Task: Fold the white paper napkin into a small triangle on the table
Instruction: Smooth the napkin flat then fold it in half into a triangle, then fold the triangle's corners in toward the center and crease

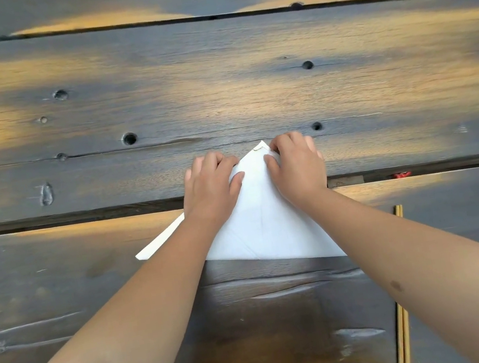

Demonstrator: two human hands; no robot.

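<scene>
The white paper napkin (265,221) lies on the dark wooden table (217,90) as a large triangle, its tip pointing away from me and its long edge nearest me. My left hand (211,182) rests on the left slope near the tip, fingers curled down over the edge and thumb laid on the paper. On the right slope, my right hand (296,163) pinches the paper just beside the tip. A narrow strip of the napkin sticks out to the left under my left forearm. Both forearms cover the lower corners.
The table is made of wide planks with dark gaps (80,216) between them and several knot holes (129,138). A pair of thin wooden sticks (404,337) lies along the right side, partly under my right forearm. A small red scrap (402,175) sits in the plank gap.
</scene>
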